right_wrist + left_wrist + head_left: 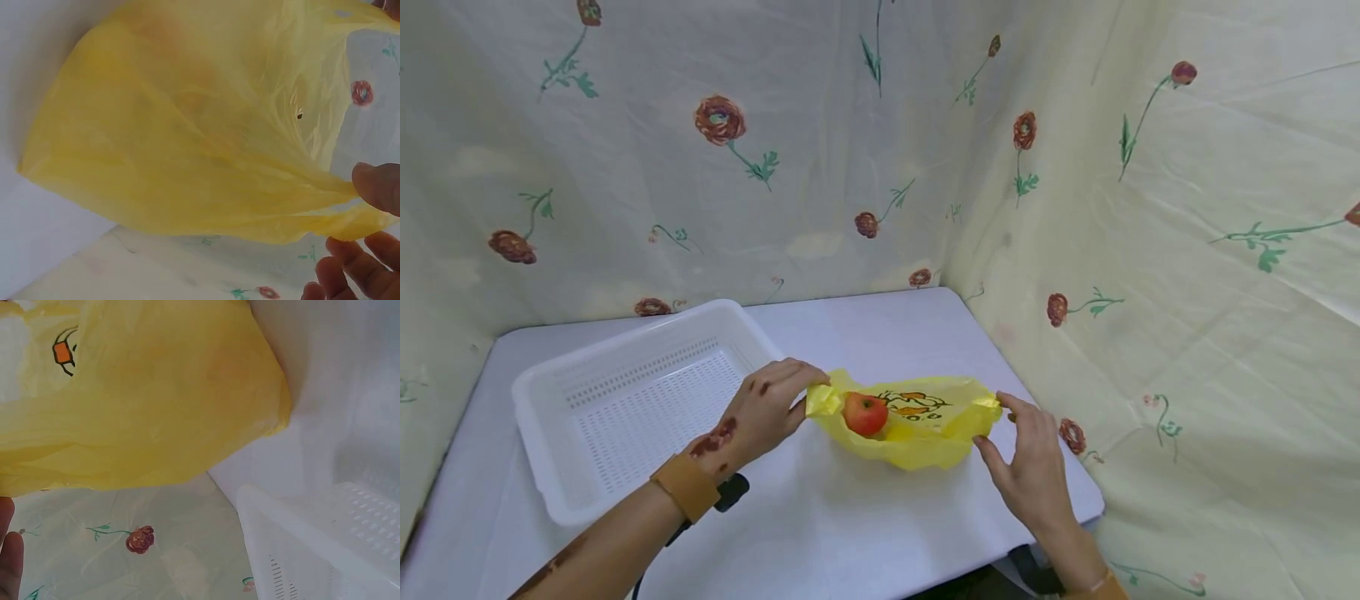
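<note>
A yellow plastic bag (925, 437) with an orange and black print is stretched between both hands above the white table, its mouth spread open. One red apple (865, 414) shows at the left side of the opening. My left hand (773, 402) pinches the bag's left end between thumb and fingers. At the other end, my right hand (1033, 458) holds the edge, the thumb in front and the fingers behind. The bag's thin wall (144, 144) fills much of the right wrist view, with thumb and fingers (378, 187) on either side of its gathered edge.
Left of the bag, a white perforated plastic basket (561, 442) stands on the table (820, 533). A flower-patterned cloth (820, 150) hangs behind and to the right. The table's right edge lies beneath my right forearm.
</note>
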### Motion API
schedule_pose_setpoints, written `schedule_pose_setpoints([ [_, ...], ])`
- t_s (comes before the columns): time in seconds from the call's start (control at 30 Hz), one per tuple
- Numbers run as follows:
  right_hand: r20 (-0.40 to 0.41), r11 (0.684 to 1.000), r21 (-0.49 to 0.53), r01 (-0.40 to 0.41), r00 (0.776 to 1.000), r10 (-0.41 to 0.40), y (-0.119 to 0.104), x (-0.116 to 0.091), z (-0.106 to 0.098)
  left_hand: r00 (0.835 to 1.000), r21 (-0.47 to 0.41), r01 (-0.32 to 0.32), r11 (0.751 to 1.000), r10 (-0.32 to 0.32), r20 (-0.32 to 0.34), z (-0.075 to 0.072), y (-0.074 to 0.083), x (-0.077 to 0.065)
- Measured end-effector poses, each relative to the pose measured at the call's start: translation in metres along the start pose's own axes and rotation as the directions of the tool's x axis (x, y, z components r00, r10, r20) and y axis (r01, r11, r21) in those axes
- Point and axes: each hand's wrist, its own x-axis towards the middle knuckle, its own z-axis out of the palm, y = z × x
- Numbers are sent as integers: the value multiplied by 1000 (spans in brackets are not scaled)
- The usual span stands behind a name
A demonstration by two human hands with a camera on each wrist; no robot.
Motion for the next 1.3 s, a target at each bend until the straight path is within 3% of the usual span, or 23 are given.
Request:
schedule_pose_setpoints([
  [0.27,7,997,50,-58,998,57,3,3,6,1000,-7,-15,1000,14,-15,-3,3,0],
  [0.9,48,989,137,-48,998,41,-13,26,0,1000,-22,15,1000,-15,18,-13,18,13],
  [1.3,179,975,203,-84,983,47,-23,44,8,998,-40,-44,998,45,37,-11,31,27],
])
